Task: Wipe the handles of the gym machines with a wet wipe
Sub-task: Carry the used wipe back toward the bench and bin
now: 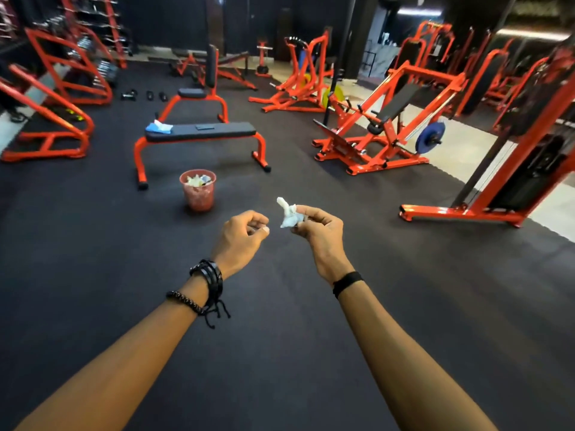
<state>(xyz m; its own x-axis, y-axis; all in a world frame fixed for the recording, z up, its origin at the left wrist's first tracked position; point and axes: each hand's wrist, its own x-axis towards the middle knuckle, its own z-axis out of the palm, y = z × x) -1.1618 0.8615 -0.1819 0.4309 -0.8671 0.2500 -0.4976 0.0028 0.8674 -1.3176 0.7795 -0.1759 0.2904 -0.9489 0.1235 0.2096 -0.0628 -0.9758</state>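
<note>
The wipe [289, 216] is looking white, the bin [198, 191] at ten o'clock red, the machines [382, 119] orange-red, the floor [280, 306] black.

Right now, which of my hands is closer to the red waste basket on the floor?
Left. The left hand hangs just right of and below the red waste basket, fingers curled, holding nothing visible. The right hand, pinching the crumpled wipe, is farther right.
</note>
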